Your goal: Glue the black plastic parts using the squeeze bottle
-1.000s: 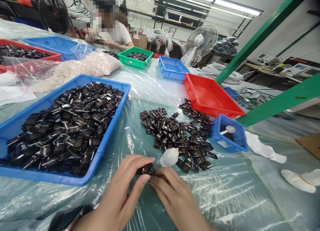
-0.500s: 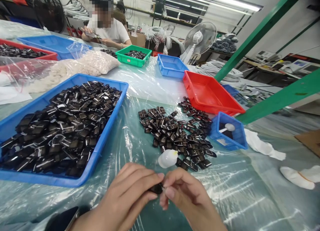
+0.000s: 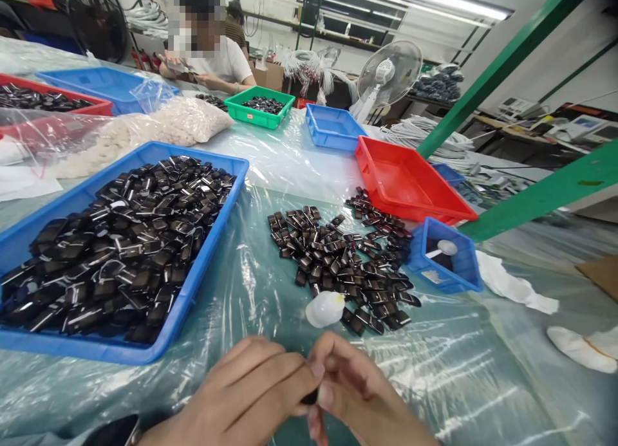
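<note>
My left hand (image 3: 246, 394) and my right hand (image 3: 360, 394) meet at the bottom of the view, fingers pinched together on one small black glossy part (image 3: 310, 398), mostly hidden between the fingertips. Just beyond them a small white bottle (image 3: 324, 308) lies on the plastic-covered table, at the near edge of a loose pile of black parts (image 3: 345, 259). On the left, a large blue tray (image 3: 203, 269) is heaped with the same black parts.
A small blue bin (image 3: 447, 262), a red tray (image 3: 410, 188), a blue tray (image 3: 333, 129) and a green tray (image 3: 261, 109) stand further off. Bagged white pieces (image 3: 159, 127) lie at left. A person (image 3: 212, 56) sits across the table. White cloths (image 3: 516, 285) lie at right.
My hands have drawn back toward me and lifted the black part off the table, closing more tightly round it so it is nearly hidden.
</note>
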A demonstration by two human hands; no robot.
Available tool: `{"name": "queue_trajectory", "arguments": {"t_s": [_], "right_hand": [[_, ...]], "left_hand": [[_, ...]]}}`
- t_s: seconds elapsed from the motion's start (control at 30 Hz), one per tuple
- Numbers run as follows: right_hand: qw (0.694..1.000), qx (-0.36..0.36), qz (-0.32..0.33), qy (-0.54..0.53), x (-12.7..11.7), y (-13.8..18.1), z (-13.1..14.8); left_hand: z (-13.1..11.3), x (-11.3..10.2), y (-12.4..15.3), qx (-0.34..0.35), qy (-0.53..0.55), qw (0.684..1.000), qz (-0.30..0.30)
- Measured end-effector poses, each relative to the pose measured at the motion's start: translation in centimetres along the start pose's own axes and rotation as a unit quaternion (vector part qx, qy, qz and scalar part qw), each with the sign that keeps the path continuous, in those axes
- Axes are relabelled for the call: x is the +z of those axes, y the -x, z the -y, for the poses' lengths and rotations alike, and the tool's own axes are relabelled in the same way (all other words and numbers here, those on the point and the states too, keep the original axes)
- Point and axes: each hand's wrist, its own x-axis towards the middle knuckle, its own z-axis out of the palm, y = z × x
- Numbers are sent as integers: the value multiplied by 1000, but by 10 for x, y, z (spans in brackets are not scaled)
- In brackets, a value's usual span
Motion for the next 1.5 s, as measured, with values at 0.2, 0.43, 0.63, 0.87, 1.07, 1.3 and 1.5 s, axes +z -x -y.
{"name": "queue_trajectory", "arguments": {"t_s": [0.2, 0.43, 0.63, 0.87, 1.07, 1.3, 1.5], "right_hand": [[932, -221, -145, 248, 2, 14, 2], [788, -252, -275, 489, -33, -6, 7], [797, -232, -294, 475, -43, -13, 10], [789, -244, -318, 466, -43, -3, 14], [786, -246, -312, 473, -43, 3, 15], [826, -219, -304, 422, -34, 14, 19], [905, -141, -236, 324, -22, 23, 22]], "left_hand": [[-8, -26, -6, -56, -222, 971, -76], [19, -51, -30, -171, -455, 870, -80], [22, 19, -43, -122, -314, 937, 93], [51, 34, -54, -202, -240, 940, 133], [42, 24, -41, -249, -146, 949, 127], [25, 12, -32, -272, -37, 955, 113], [18, 11, -30, -308, -28, 943, 123]]}}
